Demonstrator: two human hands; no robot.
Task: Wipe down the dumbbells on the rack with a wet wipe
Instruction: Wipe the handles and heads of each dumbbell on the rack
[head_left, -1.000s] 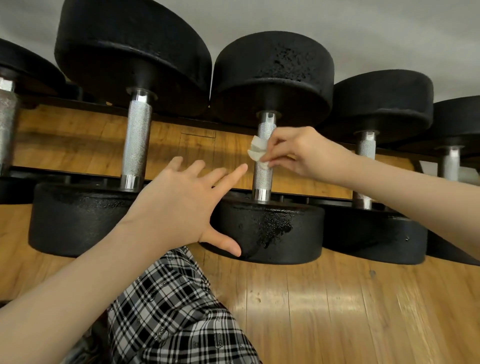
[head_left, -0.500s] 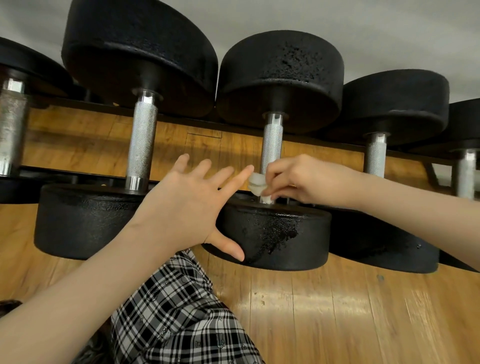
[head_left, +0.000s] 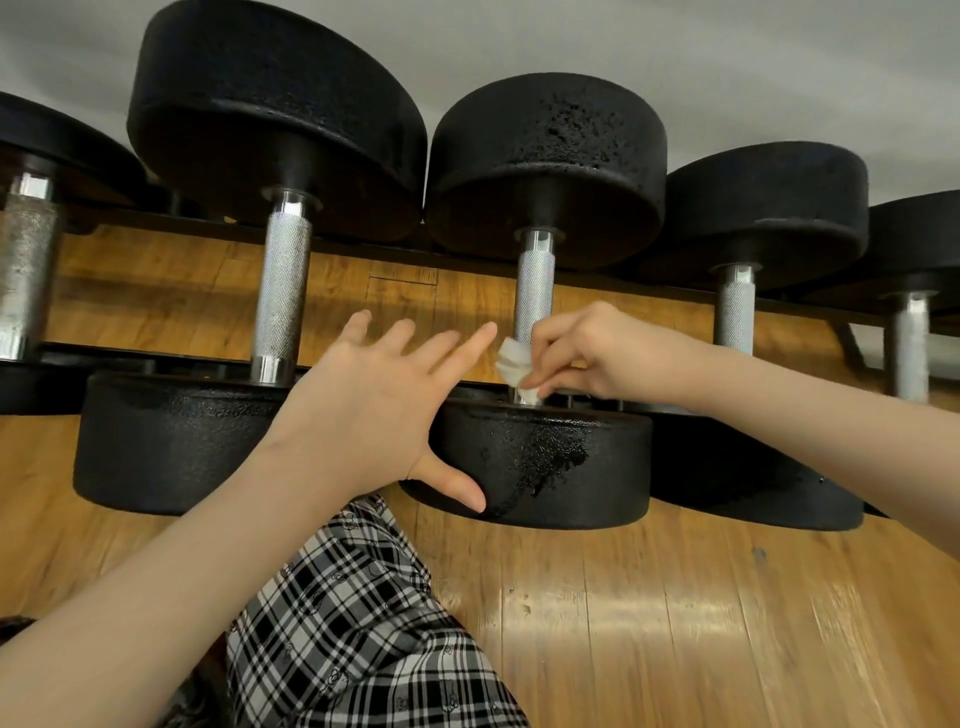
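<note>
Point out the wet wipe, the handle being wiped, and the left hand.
wet wipe (head_left: 511, 364): head view, on the white fold beside the fingers.
handle (head_left: 535, 283): head view, on the knurled middle.
left hand (head_left: 371, 402): head view, on its back.

You're over a wood-plank floor (head_left: 675, 623), warm brown, with pale glare streaks on its right side. Behind runs a plain grey wall (head_left: 727, 62), evenly lit.

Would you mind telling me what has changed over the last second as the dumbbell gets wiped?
The right hand, pinching the wet wipe, slid down the dumbbell handle from its upper part to the base. The left hand stayed open with spread fingers against the lower weight head.
</note>
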